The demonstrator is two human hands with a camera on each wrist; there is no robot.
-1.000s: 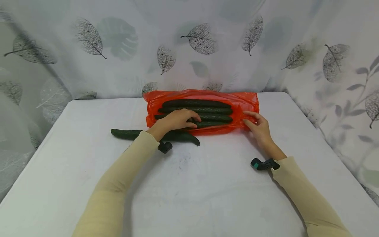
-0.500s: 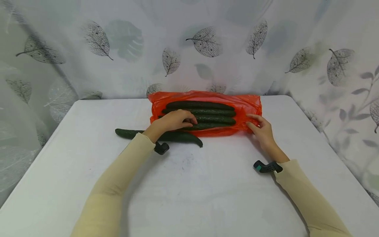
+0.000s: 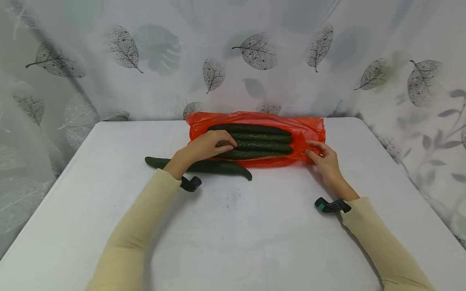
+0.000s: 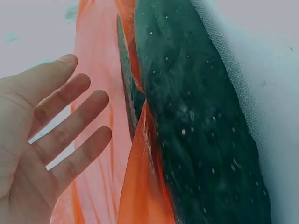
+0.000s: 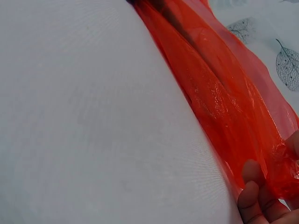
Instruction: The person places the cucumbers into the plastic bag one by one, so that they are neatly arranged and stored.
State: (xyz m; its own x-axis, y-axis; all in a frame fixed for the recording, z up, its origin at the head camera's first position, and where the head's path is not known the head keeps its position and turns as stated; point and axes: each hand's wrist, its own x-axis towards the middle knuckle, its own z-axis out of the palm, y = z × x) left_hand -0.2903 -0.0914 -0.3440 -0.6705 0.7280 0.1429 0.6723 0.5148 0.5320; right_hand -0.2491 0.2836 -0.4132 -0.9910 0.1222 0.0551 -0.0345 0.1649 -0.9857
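Several dark green cucumbers (image 3: 260,145) lie side by side on a red plastic bag (image 3: 306,125) near the table's far edge. One more cucumber (image 3: 222,167) lies in front of the bag, its right end curved; it fills much of the left wrist view. My left hand (image 3: 204,147) hovers over the left part of the cucumbers, hiding some of them. In the left wrist view its fingers (image 4: 74,121) are spread and hold nothing. My right hand (image 3: 326,161) pinches the bag's right end; its fingertips (image 5: 252,172) show against the crumpled red film.
A white-covered table (image 3: 233,234) carries all of this. Behind it hangs a leaf-printed curtain (image 3: 164,93), which also covers both sides. Each wrist wears a black band, the right one (image 3: 331,205) with a small green patch.
My left hand has drawn back a little to the left over the cucumbers. My right hand stays at the bag's right end. The head view has shifted slightly.
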